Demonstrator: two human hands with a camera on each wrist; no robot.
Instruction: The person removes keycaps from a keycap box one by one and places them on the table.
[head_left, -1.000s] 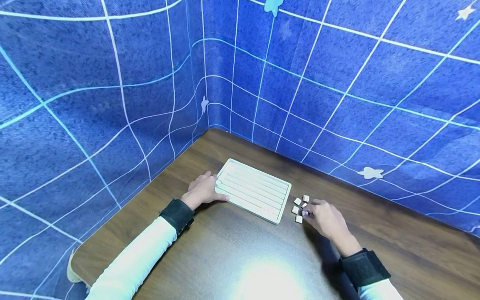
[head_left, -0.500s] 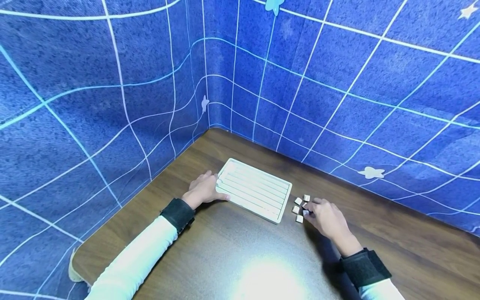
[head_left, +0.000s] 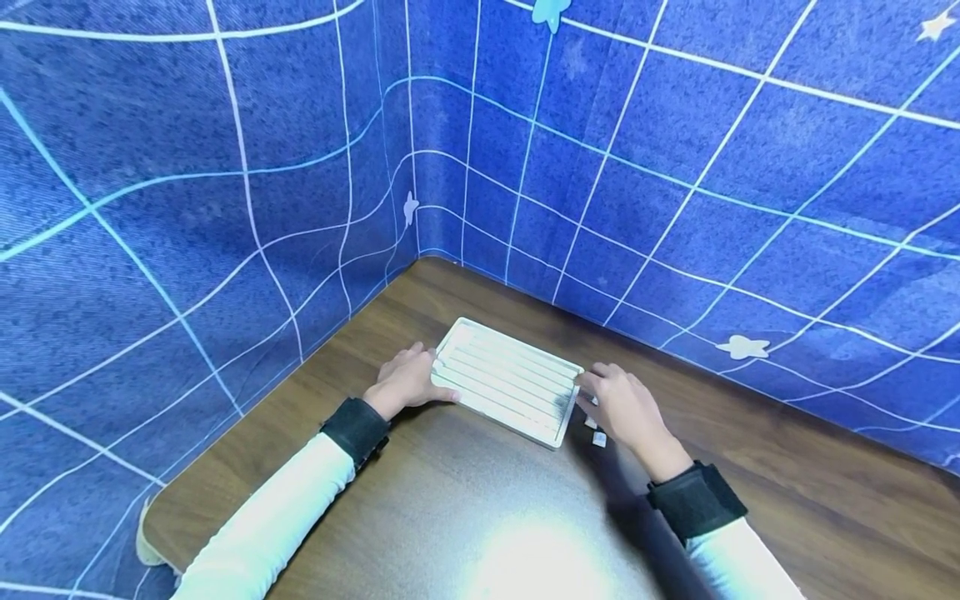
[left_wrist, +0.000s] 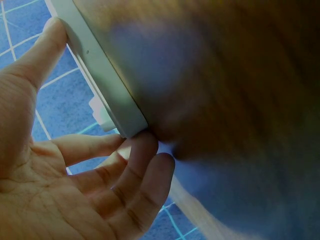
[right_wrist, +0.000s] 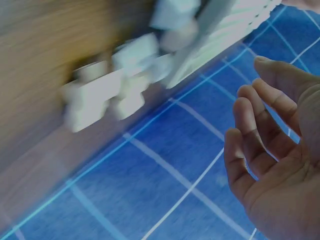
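Note:
A pale ridged tray lies on the table; my left hand grips its left end. In the left wrist view, that hand has its thumb at the side of the tray and curled fingers at a corner, by a small whitish piece. My right hand is at the tray's right edge, partly covering small white pieces. Fingers of the right hand curve loosely in the right wrist view, with nothing visible between them; several blurred pieces lie near the tray.
Brown wooden table with a bright reflection near its front. Blue cloth with pale lines and stars stands behind it and along its left side, meeting in a corner beyond the tray.
My right hand has moved left from the small pieces to the tray's right edge, and its shadow falls on the tray. My left hand and the tray stay in place.

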